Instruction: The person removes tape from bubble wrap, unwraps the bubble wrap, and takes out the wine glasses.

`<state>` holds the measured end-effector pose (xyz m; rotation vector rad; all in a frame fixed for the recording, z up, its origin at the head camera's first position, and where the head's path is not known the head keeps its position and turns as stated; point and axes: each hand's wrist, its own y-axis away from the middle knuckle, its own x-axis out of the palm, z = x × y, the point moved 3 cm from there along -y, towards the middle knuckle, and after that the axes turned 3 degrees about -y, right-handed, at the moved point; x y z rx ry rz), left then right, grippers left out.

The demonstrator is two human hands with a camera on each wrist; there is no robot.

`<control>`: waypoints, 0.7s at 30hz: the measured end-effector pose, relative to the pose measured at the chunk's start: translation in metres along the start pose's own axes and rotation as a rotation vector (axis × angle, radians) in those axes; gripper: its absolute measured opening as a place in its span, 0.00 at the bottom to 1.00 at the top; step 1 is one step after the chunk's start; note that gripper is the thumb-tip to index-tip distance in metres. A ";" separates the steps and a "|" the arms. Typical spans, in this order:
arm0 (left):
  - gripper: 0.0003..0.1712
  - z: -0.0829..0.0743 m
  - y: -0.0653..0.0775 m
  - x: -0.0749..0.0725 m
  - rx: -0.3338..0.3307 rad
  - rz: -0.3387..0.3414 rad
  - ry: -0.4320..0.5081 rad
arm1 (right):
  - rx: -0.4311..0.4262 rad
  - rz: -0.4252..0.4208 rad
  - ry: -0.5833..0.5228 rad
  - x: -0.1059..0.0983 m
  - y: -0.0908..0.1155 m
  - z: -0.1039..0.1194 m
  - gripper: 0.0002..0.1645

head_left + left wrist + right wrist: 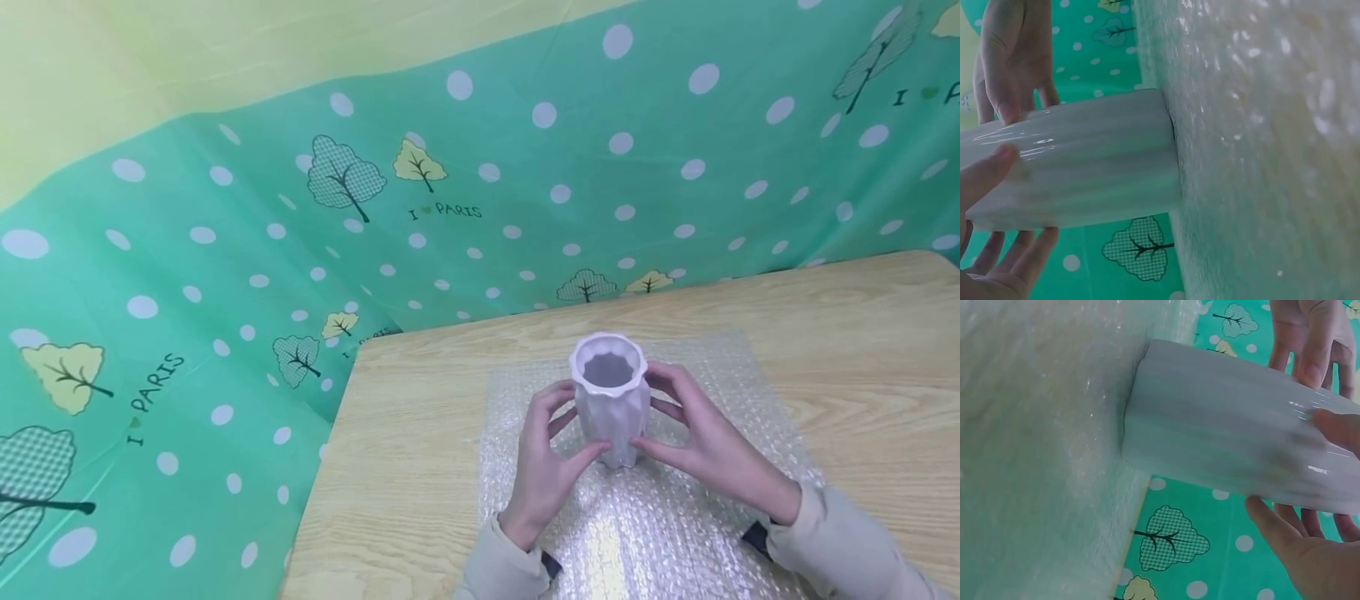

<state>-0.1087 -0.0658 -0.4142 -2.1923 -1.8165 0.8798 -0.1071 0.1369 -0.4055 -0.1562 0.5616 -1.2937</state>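
Observation:
A white fluted vase (613, 417) with a scalloped rim stands upright on a sheet of bubble wrap (637, 533). My left hand (542, 462) grips its left side, thumb at the front and fingers curving round toward the back. From the right, my right hand (701, 433) holds the vase the same way, its thumb also at the front. Both wrist views show the glossy vase (1085, 162) with its base against the bubble wrap (1041, 450) and fingertips from both sides on its wall.
The bubble wrap lies on a light wooden table (405, 467). Behind and to the left hangs a green cloth (517, 167) with white dots and printed trees. Dark straps (757, 537) show at the sleeve cuffs.

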 end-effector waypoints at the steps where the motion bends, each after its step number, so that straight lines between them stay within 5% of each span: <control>1: 0.41 0.000 0.000 0.000 0.005 0.002 -0.008 | -0.003 0.000 0.004 0.000 0.000 0.000 0.59; 11: 0.43 -0.003 0.001 -0.003 0.082 0.029 -0.095 | -0.033 0.033 0.048 -0.002 -0.001 -0.001 0.58; 21: 0.51 0.003 0.007 -0.013 -0.061 0.117 -0.365 | 0.040 0.102 0.086 -0.007 0.001 -0.003 0.59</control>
